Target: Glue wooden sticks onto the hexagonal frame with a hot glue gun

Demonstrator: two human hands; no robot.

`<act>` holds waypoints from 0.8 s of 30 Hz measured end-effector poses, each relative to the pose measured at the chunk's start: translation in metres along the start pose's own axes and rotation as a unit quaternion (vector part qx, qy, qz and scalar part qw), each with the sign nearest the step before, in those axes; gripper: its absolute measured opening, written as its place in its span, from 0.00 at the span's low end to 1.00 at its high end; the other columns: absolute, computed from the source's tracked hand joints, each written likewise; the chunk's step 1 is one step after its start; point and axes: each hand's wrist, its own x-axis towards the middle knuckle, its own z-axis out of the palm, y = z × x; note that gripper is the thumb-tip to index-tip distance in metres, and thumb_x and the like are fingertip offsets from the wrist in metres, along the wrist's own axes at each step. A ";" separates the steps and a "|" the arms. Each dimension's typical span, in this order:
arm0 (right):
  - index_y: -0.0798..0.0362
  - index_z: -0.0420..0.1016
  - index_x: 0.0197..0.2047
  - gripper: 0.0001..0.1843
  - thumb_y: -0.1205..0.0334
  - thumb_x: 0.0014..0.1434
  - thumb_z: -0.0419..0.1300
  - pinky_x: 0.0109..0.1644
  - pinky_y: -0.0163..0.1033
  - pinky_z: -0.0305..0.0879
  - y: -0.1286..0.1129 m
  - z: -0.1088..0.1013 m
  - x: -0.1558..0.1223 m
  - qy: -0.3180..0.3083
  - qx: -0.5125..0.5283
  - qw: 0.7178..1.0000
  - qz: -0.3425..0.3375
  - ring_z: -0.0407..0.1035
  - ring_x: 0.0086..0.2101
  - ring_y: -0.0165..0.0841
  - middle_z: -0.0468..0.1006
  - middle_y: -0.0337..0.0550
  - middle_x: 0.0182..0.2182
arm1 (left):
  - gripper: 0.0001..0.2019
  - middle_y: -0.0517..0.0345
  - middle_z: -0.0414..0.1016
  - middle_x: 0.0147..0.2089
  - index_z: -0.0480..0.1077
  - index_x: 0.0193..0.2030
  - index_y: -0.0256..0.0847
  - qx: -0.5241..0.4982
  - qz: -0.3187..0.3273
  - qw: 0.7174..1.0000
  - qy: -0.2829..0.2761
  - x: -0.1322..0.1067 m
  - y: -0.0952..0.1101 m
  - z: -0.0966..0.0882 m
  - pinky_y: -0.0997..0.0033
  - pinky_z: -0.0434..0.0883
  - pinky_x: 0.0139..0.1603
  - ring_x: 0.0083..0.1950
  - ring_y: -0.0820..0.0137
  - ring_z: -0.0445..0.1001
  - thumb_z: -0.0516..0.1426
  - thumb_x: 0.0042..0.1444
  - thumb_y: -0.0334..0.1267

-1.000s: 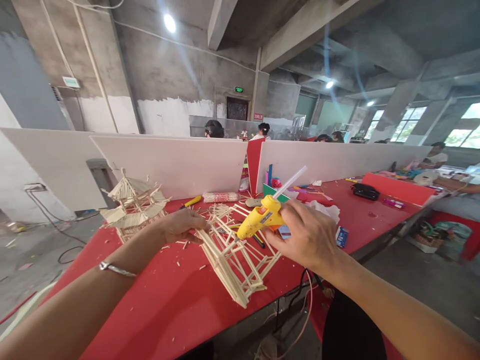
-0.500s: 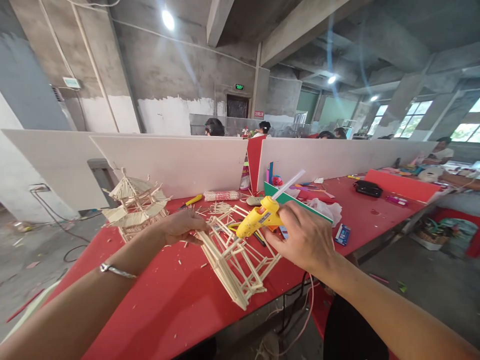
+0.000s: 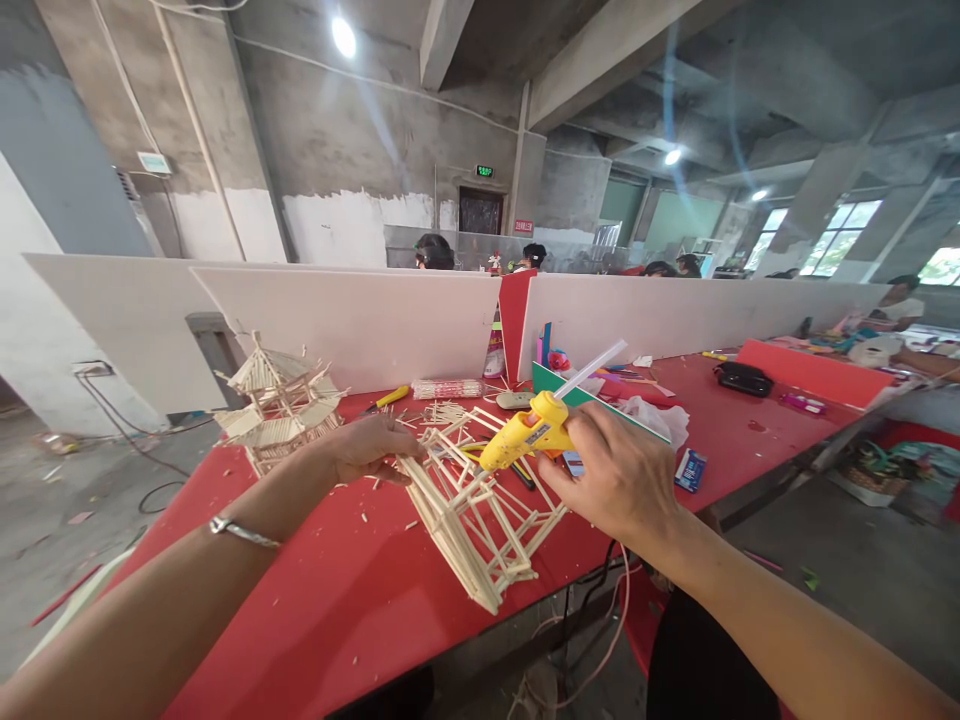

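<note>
As viewed from head height, looking forward and down across a long red table [image 3: 322, 600]. Right hand [image 3: 622, 480], centre right: fingers [image 3: 583, 428] wrapped tight round the grip of a yellow plastic hot-glue gun [image 3: 525, 435], held above the table; nozzle aimed left and downward, just beside the upper sticks of a pale wooden-stick lattice frame [image 3: 472, 510]; contact between nozzle and sticks not decidable. Translucent white glue stick [image 3: 596, 360] projecting from the rear of the gun, up and to the right. Left hand [image 3: 371, 450], centre left, with a thin silver bracelet [image 3: 244, 532] on the wrist: fingers curled narrow, tips touching the left edge of the frame; clamped on a stick or merely resting, not decidable. Frame lying tilted on the table between the two hands, close to the near edge, with loose stick offcuts scattered around it. Farther left, a finished stick-built pagoda model [image 3: 281, 400], upright, well apart from the frame. Along the far side, white partition boards [image 3: 360, 325]; just before them, a yellow-handled utility knife [image 3: 386, 398] and a clear packet of sticks [image 3: 446, 389]. Far right on the table, a flat black pouch [image 3: 742, 378]. Heads of other people visible beyond the partitions.
</note>
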 end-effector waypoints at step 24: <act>0.54 0.72 0.39 0.07 0.69 0.55 0.58 0.28 0.39 0.51 -0.001 -0.003 0.002 0.033 -0.001 0.999 -0.041 0.63 0.26 0.29 0.73 0.38 0.27 | 0.14 0.53 0.76 0.29 0.79 0.24 0.36 0.003 0.005 1.000 -0.007 0.001 -0.005 -0.004 0.69 0.77 0.33 0.33 0.68 0.72 0.71 0.33 0.44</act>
